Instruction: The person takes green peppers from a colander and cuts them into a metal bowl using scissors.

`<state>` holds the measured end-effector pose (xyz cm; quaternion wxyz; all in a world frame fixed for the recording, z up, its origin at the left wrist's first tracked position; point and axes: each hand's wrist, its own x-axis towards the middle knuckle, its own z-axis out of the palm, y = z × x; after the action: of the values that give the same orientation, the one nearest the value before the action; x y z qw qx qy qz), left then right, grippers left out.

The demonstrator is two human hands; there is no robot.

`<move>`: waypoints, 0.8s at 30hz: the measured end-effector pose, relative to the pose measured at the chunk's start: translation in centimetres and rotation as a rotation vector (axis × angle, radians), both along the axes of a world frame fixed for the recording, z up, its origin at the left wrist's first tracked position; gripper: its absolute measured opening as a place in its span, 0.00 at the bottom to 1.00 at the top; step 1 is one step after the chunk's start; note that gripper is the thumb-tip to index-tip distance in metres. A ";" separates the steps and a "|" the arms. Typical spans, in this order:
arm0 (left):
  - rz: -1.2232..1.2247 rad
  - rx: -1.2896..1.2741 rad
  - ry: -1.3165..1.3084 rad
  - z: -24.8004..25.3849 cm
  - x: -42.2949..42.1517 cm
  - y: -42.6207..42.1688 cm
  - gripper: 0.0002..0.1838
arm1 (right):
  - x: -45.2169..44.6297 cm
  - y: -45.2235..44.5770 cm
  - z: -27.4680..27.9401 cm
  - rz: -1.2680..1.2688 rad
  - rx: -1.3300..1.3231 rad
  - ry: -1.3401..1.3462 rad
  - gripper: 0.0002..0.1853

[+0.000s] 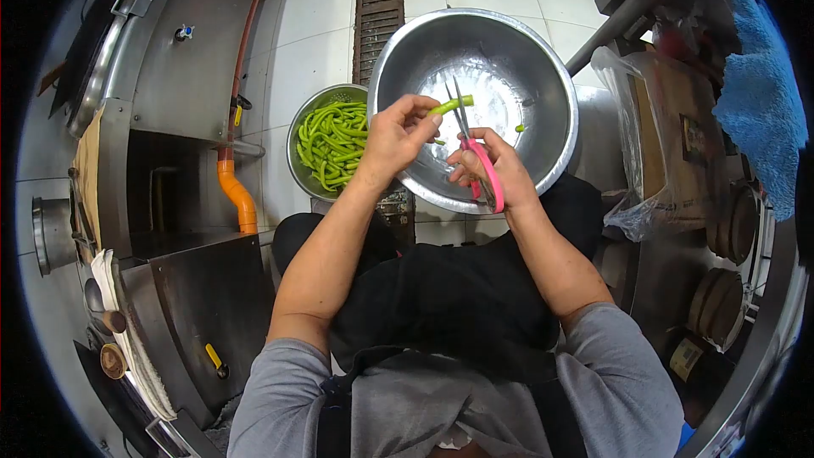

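My left hand [397, 137] pinches a green chili pepper [443, 108] over the big steel bowl [543, 76]. In my right hand [506, 171] is a pair of scissors with pink handles [488, 171]. The scissors' blades point up and stand a little apart, with the pepper between or right against them. A small green piece [520, 128] lies inside the bowl. To the left of the bowl, a steel colander [293, 151] is filled with many green chili peppers [332, 137].
A floor drain grate [379, 17] runs across the white tiles [318, 21] behind the bowl. Steel cabinets with an orange pipe [236, 195] stand on the left. On the right are a plastic-wrapped carton [678, 136] and a hanging blue towel [759, 93].
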<state>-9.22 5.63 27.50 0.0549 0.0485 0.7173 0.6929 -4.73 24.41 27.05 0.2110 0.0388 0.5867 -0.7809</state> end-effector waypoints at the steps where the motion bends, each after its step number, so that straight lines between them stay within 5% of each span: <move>1: -0.055 -0.021 0.031 0.2 0.1 0.1 0.11 | -0.2 0.1 -0.3 -0.012 0.044 0.013 0.19; 13: 0.105 -0.003 -0.059 -1.1 -1.0 -0.6 0.12 | 0.0 0.2 0.8 0.007 0.080 -0.111 0.19; 24: -0.060 0.049 0.005 -0.9 -0.3 0.5 0.10 | 0.0 0.1 0.6 0.026 0.045 -0.025 0.19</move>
<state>-9.54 6.11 26.61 0.0726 0.0731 0.6986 0.7081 -4.71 24.54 27.69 0.2274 0.0456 0.6018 -0.7642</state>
